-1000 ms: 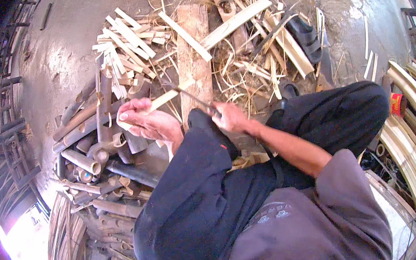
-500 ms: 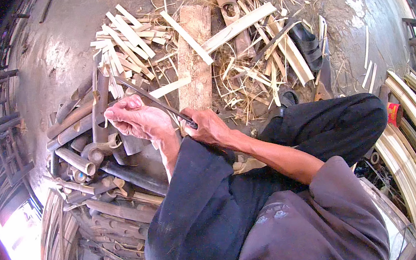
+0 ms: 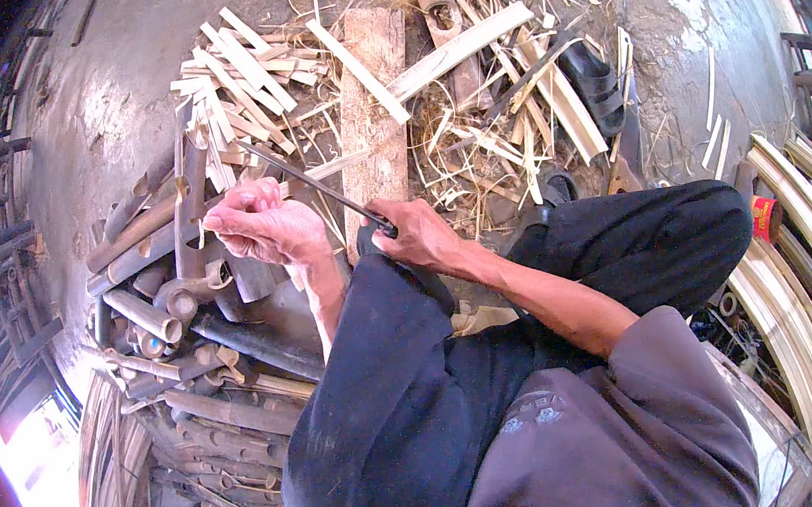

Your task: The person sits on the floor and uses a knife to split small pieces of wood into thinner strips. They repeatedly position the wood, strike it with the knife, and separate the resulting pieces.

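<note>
My right hand is closed round the handle of a long, narrow, dark knife, in front of my raised left knee. The blade slants up and left, passing just beyond my left hand. My left hand is closed, palm up with the fingers curled in. A thin pale bamboo sliver shows at its fingertips; most of it is hidden by the hand. Beyond the blade lies a worn wooden plank with a split bamboo strip across it.
Cut bamboo pieces are heaped at the far left. Dark bamboo tubes pile up beside my left arm. Shavings, a wide split length and a black sandal lie beyond the right knee. Long curved bamboo strips stand at right.
My right hand has shifted slightly right with the knife, and more of the blade shows beyond my left hand. The left hand's fingers have curled a little more.
</note>
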A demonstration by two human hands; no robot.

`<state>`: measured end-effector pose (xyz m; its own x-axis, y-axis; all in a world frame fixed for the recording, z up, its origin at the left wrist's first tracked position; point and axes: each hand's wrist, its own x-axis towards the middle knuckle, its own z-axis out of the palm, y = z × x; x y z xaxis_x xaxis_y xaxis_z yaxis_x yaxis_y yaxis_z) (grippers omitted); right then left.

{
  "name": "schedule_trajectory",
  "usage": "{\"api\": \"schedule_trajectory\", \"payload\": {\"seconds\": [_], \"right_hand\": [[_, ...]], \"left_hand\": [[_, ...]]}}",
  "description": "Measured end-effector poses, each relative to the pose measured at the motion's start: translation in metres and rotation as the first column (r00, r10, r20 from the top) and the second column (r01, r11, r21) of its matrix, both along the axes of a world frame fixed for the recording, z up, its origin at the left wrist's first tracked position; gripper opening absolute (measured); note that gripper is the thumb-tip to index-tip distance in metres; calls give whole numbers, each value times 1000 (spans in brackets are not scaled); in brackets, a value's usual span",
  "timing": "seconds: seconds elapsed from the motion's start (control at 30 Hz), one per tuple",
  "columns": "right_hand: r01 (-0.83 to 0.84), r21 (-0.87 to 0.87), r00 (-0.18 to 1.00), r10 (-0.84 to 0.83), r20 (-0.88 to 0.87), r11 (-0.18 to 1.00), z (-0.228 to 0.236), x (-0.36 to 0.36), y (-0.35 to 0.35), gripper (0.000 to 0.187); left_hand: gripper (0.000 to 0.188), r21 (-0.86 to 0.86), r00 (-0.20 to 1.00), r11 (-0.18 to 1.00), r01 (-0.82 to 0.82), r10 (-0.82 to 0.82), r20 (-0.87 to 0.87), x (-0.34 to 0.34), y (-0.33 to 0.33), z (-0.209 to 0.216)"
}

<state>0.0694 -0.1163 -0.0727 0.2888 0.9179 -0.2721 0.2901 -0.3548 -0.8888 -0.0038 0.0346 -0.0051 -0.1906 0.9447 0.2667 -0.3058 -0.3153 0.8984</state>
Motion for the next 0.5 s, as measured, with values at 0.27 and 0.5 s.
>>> {"api": "schedule_trajectory", "payload": {"seconds": [0.27, 0.5], "right_hand": [[61, -284, 996, -38, 87, 957, -100, 45, -52, 23], [90, -282, 996, -91, 7, 955, -94, 33, -52, 19]], "left_hand": [[41, 165, 998, 985, 42, -34, -51, 11, 1, -13], [25, -231, 849, 931, 282, -355, -392, 20, -8, -155]]}}
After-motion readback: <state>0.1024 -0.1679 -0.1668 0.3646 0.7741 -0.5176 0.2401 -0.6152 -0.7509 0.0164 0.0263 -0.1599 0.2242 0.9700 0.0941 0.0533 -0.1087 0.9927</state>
